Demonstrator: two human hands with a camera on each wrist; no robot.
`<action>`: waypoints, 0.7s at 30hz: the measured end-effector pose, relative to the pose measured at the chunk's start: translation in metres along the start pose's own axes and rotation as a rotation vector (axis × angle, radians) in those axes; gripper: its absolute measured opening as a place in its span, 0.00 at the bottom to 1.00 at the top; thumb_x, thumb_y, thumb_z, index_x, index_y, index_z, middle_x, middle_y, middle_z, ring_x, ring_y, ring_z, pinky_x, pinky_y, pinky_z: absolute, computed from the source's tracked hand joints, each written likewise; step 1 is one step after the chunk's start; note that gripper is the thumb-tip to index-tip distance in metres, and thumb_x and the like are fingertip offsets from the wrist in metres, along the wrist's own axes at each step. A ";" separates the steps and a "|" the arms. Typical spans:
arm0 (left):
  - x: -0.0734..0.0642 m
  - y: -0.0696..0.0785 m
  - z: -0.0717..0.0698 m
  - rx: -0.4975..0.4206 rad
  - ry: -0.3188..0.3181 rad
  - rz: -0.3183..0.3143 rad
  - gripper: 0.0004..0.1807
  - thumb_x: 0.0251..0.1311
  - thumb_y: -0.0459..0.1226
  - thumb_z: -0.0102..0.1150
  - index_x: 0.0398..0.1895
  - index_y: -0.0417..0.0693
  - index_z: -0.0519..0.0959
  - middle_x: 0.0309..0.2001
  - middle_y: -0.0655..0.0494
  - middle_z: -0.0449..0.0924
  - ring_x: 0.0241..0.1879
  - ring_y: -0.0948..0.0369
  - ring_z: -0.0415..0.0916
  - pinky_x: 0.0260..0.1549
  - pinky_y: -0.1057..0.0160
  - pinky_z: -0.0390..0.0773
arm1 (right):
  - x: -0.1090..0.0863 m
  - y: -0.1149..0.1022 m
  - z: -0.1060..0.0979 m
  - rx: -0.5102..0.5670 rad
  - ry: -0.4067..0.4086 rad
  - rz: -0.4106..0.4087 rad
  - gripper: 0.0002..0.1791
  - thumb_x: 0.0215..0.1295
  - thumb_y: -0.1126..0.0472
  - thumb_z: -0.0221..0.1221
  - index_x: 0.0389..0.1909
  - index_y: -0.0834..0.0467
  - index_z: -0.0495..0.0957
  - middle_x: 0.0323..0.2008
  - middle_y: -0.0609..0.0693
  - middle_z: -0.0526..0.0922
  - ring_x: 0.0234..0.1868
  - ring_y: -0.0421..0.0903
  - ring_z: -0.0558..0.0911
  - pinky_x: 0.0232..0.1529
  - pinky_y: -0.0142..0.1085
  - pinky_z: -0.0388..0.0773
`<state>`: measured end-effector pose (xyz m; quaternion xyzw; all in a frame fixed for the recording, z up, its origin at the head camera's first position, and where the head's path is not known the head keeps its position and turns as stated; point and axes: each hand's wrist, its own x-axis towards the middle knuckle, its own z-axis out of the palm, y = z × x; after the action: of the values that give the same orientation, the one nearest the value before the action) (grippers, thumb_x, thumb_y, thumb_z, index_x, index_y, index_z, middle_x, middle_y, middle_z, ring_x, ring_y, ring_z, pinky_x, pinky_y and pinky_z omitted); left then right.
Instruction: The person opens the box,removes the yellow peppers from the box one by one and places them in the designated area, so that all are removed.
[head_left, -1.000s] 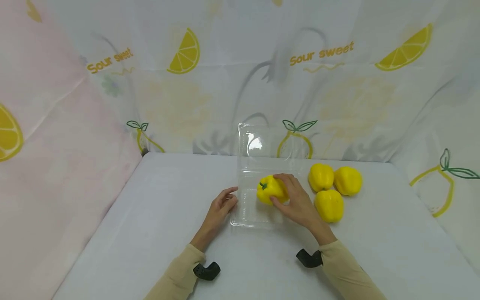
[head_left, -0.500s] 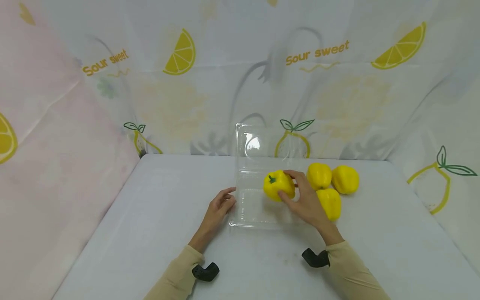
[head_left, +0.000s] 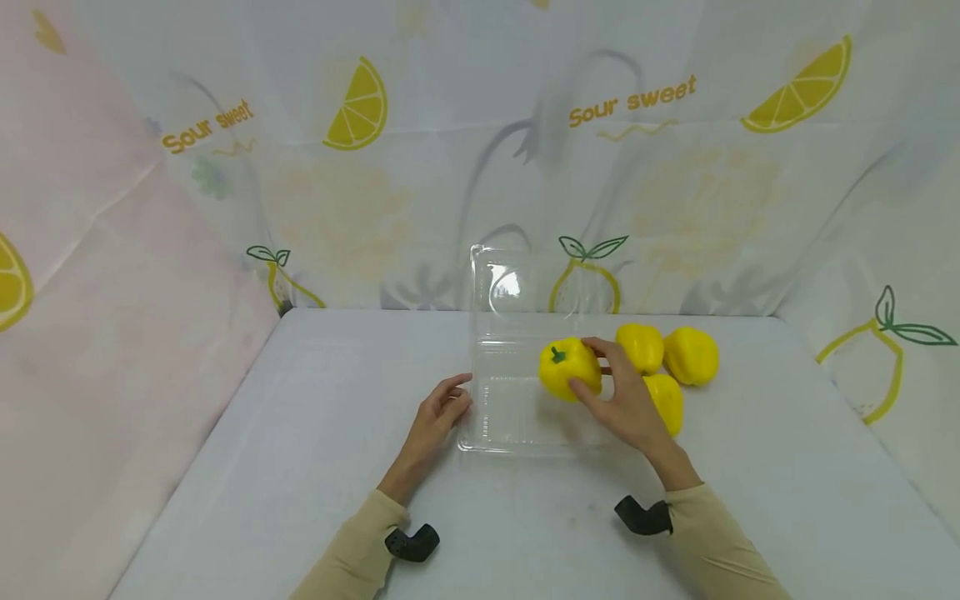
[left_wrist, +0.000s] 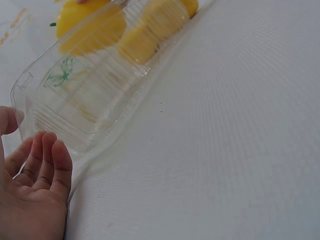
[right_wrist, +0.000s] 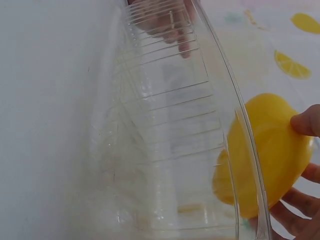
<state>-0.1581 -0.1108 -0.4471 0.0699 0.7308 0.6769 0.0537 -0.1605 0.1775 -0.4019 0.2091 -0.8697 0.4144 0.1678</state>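
Note:
My right hand [head_left: 626, 400] holds a yellow bell pepper [head_left: 567, 367] between thumb and fingers, its green stem facing left. The pepper hangs over the right part of a clear plastic box [head_left: 498, 417], a shadow beneath it. In the right wrist view the pepper [right_wrist: 272, 145] shows partly through the box's wall. At the box's left edge rests my left hand [head_left: 438, 412], its fingers loosely bent. In the left wrist view that hand's fingertips [left_wrist: 49, 140] lie against the end of the box. Its hinged lid [head_left: 517, 287] stands raised at the back.
Three more yellow bell peppers [head_left: 692, 356] sit close together right of the box, one partly hidden by my right hand. A fabric backdrop [head_left: 420, 183] printed with lemons rises behind the white table [head_left: 337, 392].
My right hand has moved the bell pepper to the right within the box's outline and slightly up. My left hand keeps its place at the box's left edge.

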 end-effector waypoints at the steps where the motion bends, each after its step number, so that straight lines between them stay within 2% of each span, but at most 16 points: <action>1: 0.002 -0.004 0.000 -0.002 0.002 -0.002 0.22 0.67 0.34 0.51 0.63 0.42 0.68 0.40 0.56 0.70 0.38 0.61 0.71 0.39 0.70 0.74 | 0.000 0.000 -0.001 -0.001 0.002 -0.001 0.33 0.59 0.60 0.64 0.63 0.59 0.63 0.61 0.53 0.69 0.57 0.48 0.71 0.53 0.48 0.75; 4: 0.007 -0.016 -0.001 -0.006 0.012 0.006 0.21 0.67 0.35 0.51 0.63 0.44 0.69 0.40 0.56 0.70 0.38 0.61 0.71 0.38 0.70 0.73 | 0.000 0.001 -0.003 -0.006 0.008 0.004 0.33 0.59 0.60 0.64 0.64 0.59 0.63 0.61 0.52 0.69 0.57 0.47 0.71 0.53 0.47 0.74; 8: 0.009 -0.020 0.000 -0.006 0.025 0.021 0.20 0.67 0.36 0.52 0.62 0.48 0.70 0.39 0.55 0.70 0.36 0.63 0.71 0.37 0.71 0.72 | 0.000 0.001 -0.007 -0.015 0.017 0.013 0.33 0.59 0.60 0.64 0.64 0.58 0.63 0.61 0.52 0.70 0.56 0.47 0.72 0.51 0.46 0.75; 12: 0.008 -0.019 0.001 -0.009 0.030 0.020 0.20 0.66 0.37 0.52 0.61 0.49 0.71 0.39 0.54 0.70 0.36 0.63 0.71 0.37 0.71 0.73 | 0.000 0.001 -0.011 -0.017 0.023 0.025 0.33 0.58 0.61 0.64 0.64 0.59 0.63 0.60 0.53 0.70 0.56 0.47 0.72 0.51 0.45 0.75; 18: 0.008 -0.017 -0.001 -0.022 0.016 0.007 0.21 0.67 0.35 0.51 0.63 0.44 0.69 0.39 0.56 0.70 0.38 0.61 0.70 0.38 0.70 0.73 | -0.002 0.001 -0.016 0.017 0.020 0.050 0.33 0.59 0.61 0.64 0.63 0.60 0.62 0.61 0.54 0.70 0.56 0.50 0.73 0.52 0.48 0.75; 21: 0.002 -0.005 0.000 -0.018 0.000 0.000 0.22 0.67 0.34 0.50 0.64 0.40 0.68 0.39 0.56 0.69 0.38 0.61 0.70 0.39 0.69 0.73 | -0.003 0.000 -0.018 0.041 0.016 0.064 0.33 0.59 0.61 0.64 0.63 0.60 0.62 0.61 0.55 0.70 0.56 0.53 0.73 0.53 0.50 0.74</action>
<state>-0.1605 -0.1105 -0.4520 0.0693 0.7246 0.6836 0.0544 -0.1561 0.1924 -0.3925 0.1812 -0.8660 0.4388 0.1572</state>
